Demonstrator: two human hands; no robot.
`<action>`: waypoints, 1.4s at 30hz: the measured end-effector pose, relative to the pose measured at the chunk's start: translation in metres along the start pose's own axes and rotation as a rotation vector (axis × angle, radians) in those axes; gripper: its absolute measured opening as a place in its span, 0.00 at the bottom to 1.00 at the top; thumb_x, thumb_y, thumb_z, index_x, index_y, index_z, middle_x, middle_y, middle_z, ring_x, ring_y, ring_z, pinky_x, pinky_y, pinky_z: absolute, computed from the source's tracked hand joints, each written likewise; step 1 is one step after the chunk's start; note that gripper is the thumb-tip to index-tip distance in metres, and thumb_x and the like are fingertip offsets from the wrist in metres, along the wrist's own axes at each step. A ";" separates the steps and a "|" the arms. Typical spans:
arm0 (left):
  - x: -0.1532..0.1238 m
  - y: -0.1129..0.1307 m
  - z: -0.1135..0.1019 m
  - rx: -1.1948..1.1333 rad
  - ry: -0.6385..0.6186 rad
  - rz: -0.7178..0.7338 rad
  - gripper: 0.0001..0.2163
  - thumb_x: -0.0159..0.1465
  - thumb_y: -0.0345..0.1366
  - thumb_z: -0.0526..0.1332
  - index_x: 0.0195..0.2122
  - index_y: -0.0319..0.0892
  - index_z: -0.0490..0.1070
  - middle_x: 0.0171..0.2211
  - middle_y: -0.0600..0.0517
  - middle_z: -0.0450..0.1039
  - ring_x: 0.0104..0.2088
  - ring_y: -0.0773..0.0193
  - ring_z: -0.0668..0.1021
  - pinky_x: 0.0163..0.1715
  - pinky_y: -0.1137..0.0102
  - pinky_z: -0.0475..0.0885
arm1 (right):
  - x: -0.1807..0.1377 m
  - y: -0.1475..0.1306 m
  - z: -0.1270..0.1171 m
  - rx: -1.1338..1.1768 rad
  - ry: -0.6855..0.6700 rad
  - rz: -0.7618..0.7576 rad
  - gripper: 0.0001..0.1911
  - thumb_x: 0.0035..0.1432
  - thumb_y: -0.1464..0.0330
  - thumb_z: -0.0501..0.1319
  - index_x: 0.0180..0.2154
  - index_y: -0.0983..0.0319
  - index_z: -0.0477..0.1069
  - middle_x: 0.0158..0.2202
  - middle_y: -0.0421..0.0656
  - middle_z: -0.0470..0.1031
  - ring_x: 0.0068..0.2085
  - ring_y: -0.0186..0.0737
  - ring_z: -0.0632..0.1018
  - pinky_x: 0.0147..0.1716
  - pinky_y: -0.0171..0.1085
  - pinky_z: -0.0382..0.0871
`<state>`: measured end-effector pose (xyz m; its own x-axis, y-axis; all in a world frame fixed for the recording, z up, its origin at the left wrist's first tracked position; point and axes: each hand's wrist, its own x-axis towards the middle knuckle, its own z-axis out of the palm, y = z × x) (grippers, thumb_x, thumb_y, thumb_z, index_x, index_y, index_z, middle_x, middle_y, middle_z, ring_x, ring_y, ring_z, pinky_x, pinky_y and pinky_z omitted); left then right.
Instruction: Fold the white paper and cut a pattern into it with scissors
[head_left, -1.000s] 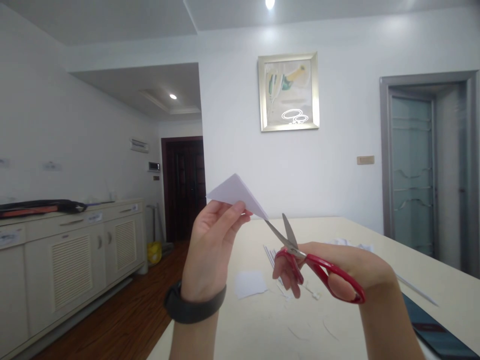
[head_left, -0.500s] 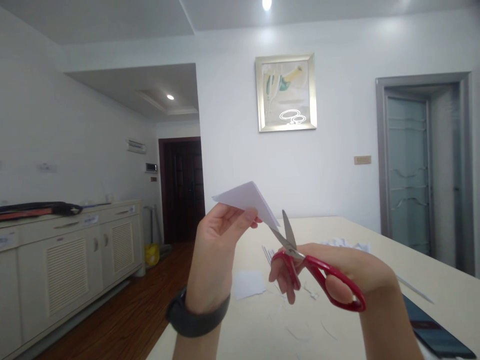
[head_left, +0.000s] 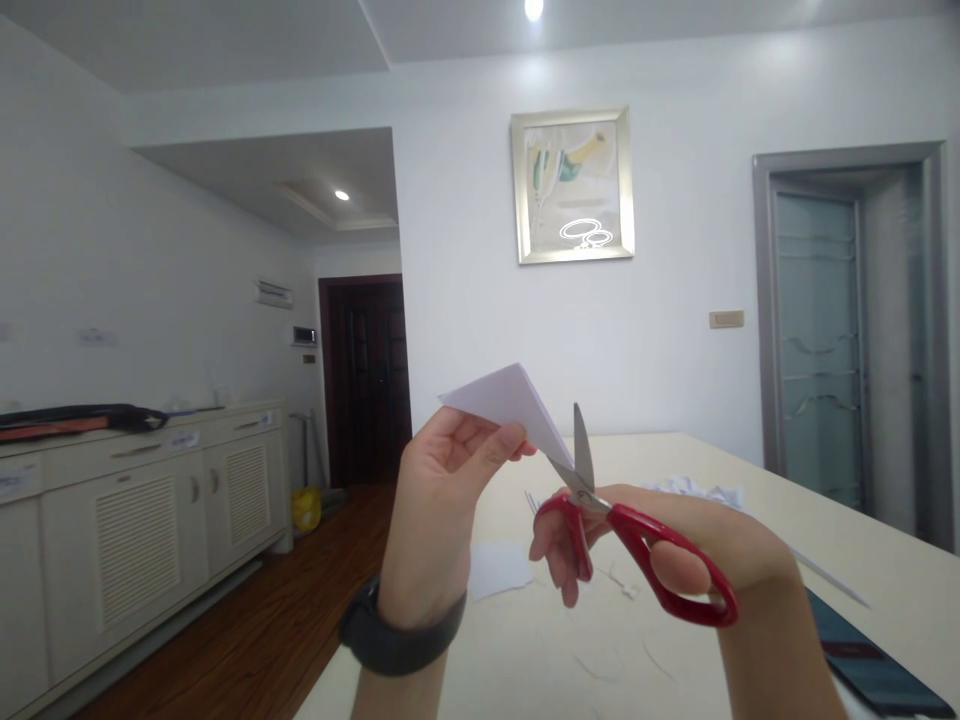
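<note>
Left grip [head_left: 454, 465], pinching one folded white paper [head_left: 510, 403], raised above the desk [head_left: 540, 660]; right grip [head_left: 694, 515], grasping red-handled scissors [head_left: 598, 504], blades [head_left: 583, 450] parted about the paper's lower corner. Beneath, on the desk: one white sheet [head_left: 499, 572], small scraps [head_left: 628, 590].

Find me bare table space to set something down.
The table looks bare along its far end, beyond the crumpled paper, and nearer, between the flat white sheet, the dark wristband and the thin slivers. It's crowded beneath the red scissors, with white scraps, and at right, around the dark flat object and paper strip.
</note>
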<state>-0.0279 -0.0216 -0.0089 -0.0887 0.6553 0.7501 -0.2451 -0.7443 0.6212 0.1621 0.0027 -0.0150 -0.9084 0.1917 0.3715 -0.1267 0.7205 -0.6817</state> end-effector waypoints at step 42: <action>0.002 0.001 0.001 -0.008 0.022 0.027 0.05 0.58 0.33 0.67 0.35 0.43 0.75 0.28 0.56 0.75 0.30 0.72 0.75 0.34 0.79 0.72 | -0.004 0.001 -0.004 -0.016 -0.075 -0.054 0.43 0.53 0.38 0.46 0.48 0.71 0.64 0.40 0.54 0.67 0.40 0.47 0.71 0.43 0.47 0.67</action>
<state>-0.0271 -0.0211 -0.0068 -0.1162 0.6373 0.7618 -0.2503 -0.7610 0.5985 0.1667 0.0054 -0.0150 -0.9277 0.1029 0.3589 -0.1701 0.7392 -0.6517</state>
